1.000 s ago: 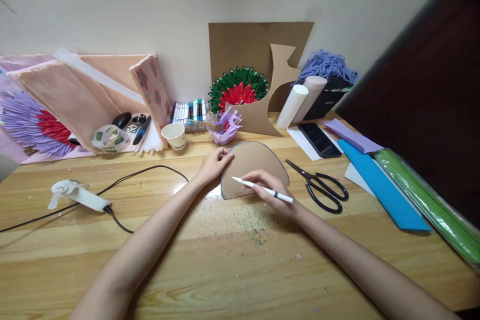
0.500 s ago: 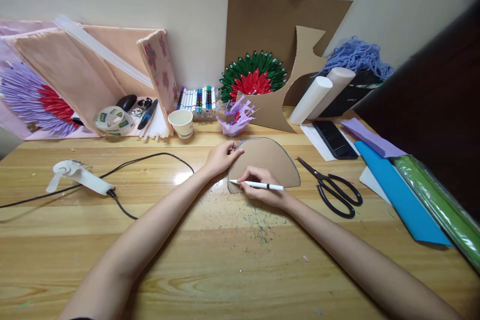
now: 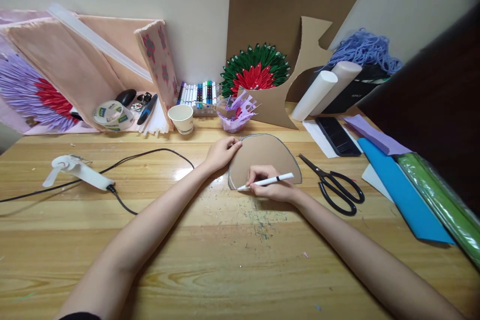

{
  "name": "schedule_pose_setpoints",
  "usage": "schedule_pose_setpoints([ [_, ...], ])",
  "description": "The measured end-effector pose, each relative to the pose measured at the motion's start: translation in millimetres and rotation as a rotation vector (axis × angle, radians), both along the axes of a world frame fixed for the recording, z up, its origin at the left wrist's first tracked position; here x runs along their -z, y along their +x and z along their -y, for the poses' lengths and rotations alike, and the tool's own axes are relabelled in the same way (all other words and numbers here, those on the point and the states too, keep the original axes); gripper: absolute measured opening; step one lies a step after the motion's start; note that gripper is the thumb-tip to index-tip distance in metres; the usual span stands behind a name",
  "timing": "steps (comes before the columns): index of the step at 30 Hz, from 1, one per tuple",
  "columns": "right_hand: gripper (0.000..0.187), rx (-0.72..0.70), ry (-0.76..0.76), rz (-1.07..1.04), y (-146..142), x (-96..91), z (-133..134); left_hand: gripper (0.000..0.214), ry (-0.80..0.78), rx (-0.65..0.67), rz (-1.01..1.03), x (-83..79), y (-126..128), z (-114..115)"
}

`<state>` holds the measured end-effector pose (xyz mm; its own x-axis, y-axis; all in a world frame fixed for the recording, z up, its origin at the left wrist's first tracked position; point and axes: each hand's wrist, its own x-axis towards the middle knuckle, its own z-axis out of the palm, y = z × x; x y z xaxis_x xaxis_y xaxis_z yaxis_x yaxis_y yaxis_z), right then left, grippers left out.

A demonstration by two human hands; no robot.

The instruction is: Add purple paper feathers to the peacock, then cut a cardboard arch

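A brown cardboard piece point(image 3: 266, 152), rounded along the top with a dark outline at its edge, lies flat on the wooden table. At its upper left edge my left hand point(image 3: 222, 154) is closed on the rim, thumb towards the board and fingers curled. In my right hand point(image 3: 264, 182) a white marker point(image 3: 279, 179) with a black band is pinched; its tip meets the board's lower left corner. A pale curved line runs along the left side near that tip. My right hand covers part of the lower edge.
Black-handled scissors point(image 3: 333, 185) lie right of the cardboard. Behind stand a paper cup point(image 3: 181, 120), a plastic bowl of purple scraps point(image 3: 234, 117) and several markers point(image 3: 198, 94). A white glue gun point(image 3: 80, 171) with a black cord lies left; a phone point(image 3: 337, 136) and coloured sheets point(image 3: 407, 190) lie right.
The marker tip has moved down and right along the board's left side to its lower corner, leaving a pale line. My left hand stays at the upper left edge. The view has shifted slightly.
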<state>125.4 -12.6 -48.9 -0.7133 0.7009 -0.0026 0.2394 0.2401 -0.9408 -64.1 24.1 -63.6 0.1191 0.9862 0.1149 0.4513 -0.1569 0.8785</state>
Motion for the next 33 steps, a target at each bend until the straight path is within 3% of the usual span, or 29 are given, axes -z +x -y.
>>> schedule_pose_setpoints([
  [3,0.011,0.201,-0.057,-0.116,-7,0.0,1,0.029,-0.027,0.017,0.064,-0.3,-2,-2],
  [5,0.016,0.317,-0.014,-0.145,-14,0.1,0,0.029,-0.049,0.037,0.108,-1.6,-4,-4],
  [15,0.015,0.49,0.208,-0.106,-23,1.2,-12,0.031,-0.194,0.085,0.355,-3.9,-6,-4],
  [22,0.012,0.514,0.29,-0.094,-22,0.9,-13,0.03,-0.266,0.086,0.462,-4.1,-5,-2],
  [33,0.005,0.349,0.353,-0.036,-18,2.3,-10,0.033,-0.283,0.125,0.495,-0.2,-7,-6],
])
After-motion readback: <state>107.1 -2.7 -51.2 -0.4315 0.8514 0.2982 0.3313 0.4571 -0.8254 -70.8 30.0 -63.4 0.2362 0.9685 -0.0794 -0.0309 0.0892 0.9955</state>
